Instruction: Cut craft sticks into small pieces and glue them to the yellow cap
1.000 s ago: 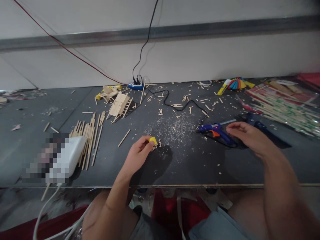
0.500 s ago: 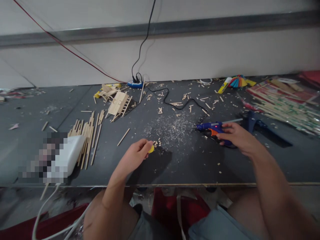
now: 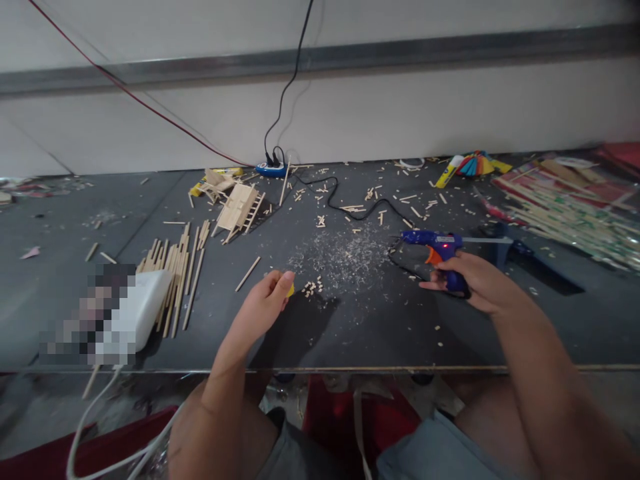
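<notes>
My left hand [image 3: 265, 303] is closed, pinching a small yellow round piece [image 3: 291, 291] between thumb and fingers, mostly hidden by them. Just right of it lies a little heap of tiny cut wooden bits [image 3: 313, 287]. A blue hot glue gun [image 3: 425, 238] with an orange trigger and a lit red lamp is in my right hand [image 3: 477, 280], which grips the handle. Its nozzle points left, and a clear glue stick [image 3: 485, 241] sticks out at the back. Pale shreds [image 3: 350, 257] are scattered between the two hands.
At the left lie wooden sticks [image 3: 176, 287] beside a white power bank [image 3: 150, 307] with a cable. Behind stands a small wooden stick model [image 3: 237, 208]. A blue socket [image 3: 271, 169] feeds the black cord [image 3: 330, 197]. More sticks [image 3: 585, 223] lie at the right.
My right hand has closed round the glue gun's handle and lifted the gun, shifting it a little to the right. My left hand has drawn slightly left with the yellow piece.
</notes>
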`<state>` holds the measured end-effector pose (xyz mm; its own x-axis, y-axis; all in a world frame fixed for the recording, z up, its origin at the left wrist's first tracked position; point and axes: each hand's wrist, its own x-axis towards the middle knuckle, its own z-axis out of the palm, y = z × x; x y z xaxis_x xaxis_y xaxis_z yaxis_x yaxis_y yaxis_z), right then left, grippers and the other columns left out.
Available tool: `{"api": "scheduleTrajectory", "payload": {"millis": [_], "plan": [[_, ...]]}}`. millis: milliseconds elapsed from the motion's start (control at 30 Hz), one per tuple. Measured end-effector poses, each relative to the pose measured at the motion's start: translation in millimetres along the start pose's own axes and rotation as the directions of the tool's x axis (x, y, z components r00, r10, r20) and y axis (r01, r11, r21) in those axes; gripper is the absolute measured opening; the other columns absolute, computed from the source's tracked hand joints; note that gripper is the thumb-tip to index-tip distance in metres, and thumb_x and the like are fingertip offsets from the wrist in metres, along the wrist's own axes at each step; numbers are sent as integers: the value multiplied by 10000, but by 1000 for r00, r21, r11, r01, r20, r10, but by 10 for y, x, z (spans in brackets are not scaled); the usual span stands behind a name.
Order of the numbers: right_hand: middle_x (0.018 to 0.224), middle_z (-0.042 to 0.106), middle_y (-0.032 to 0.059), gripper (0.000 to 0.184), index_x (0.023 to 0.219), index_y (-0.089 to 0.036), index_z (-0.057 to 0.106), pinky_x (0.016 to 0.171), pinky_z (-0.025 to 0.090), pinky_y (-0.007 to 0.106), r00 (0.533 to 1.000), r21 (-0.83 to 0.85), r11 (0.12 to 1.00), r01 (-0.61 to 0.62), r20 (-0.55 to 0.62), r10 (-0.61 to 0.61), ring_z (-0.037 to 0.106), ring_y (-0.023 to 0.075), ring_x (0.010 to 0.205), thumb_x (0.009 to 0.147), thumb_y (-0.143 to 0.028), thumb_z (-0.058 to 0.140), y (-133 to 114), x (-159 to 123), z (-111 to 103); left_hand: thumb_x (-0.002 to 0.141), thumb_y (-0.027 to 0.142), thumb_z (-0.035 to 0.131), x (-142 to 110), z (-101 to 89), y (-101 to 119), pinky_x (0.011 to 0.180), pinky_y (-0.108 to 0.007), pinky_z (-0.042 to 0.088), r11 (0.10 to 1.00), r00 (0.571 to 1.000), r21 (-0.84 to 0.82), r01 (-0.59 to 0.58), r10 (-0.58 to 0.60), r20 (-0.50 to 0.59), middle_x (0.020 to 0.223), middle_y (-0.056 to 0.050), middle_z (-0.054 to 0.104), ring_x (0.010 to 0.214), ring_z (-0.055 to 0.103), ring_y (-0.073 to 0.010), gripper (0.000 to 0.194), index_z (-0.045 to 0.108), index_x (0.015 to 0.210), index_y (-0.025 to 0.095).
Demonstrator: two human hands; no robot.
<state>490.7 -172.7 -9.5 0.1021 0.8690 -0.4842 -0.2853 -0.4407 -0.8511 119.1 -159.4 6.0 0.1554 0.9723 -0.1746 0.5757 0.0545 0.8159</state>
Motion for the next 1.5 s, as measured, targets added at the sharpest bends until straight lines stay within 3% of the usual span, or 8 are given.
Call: {"api": "scheduleTrajectory", "payload": {"millis": [233,367,533,733,1000,1200,1300,1500], "plan": [[927,686,83,194,827,-156,650,836,532,543,992,62,994,86,91,-92,622,313,1015,643,-157,709,-3,-85,65,858,494,404,-33,172,92,470,-214,306,955,994,-296,-24,55,99,563,47,439,460,391,-80,325,434,751,188],[946,669,43,205,814,-190,673,780,576,465,981,54,983,173,82,-177,609,302,1030,626,-179,755,25,-154,172,735,444,628,-114,403,190,544,-206,326,980,970,-189,-55,97,221,646,45,452,587,415,-88,304,495,778,174],[964,655,39,246,850,-220,672,528,561,263,986,-11,991,133,102,-131,642,260,921,627,-242,773,148,-276,443,783,470,586,-225,716,311,566,-210,330,982,922,-123,-142,176,344,676,35,467,625,419,-95,313,520,753,166],[818,678,34,316,882,-195,663,618,561,324,977,-23,999,28,210,-23,660,226,809,607,-273,798,377,-418,742,778,404,628,-263,888,373,796,-258,398,918,894,-155,-366,393,218,952,-44,511,895,493,-152,252,610,867,169],[777,687,10,349,858,-190,677,746,516,321,985,-60,997,55,169,-44,644,188,767,557,-290,824,507,-426,852,814,395,585,-214,953,432,783,-269,432,916,899,-138,-376,397,185,856,-31,509,851,507,-147,235,597,830,160],[754,680,-6,321,821,-200,674,726,513,294,994,8,998,61,94,-62,642,169,748,549,-270,830,564,-422,908,818,337,592,-241,988,413,873,-301,438,895,890,-130,-427,441,117,1039,-71,535,983,523,-172,216,569,957,173],[768,686,1,318,823,-198,678,736,510,303,993,40,996,78,85,-81,644,172,750,552,-267,828,563,-415,914,800,340,615,-248,993,416,893,-316,439,908,906,-116,-403,414,91,1091,-67,567,1004,536,-176,349,508,1099,197],[729,665,-16,304,816,-194,680,704,507,275,991,45,990,135,-15,-134,622,138,692,557,-251,828,522,-347,831,797,203,584,-68,723,297,976,-369,374,907,921,162,-389,381,83,1144,-48,574,1099,496,-202,278,544,1071,214]]}}
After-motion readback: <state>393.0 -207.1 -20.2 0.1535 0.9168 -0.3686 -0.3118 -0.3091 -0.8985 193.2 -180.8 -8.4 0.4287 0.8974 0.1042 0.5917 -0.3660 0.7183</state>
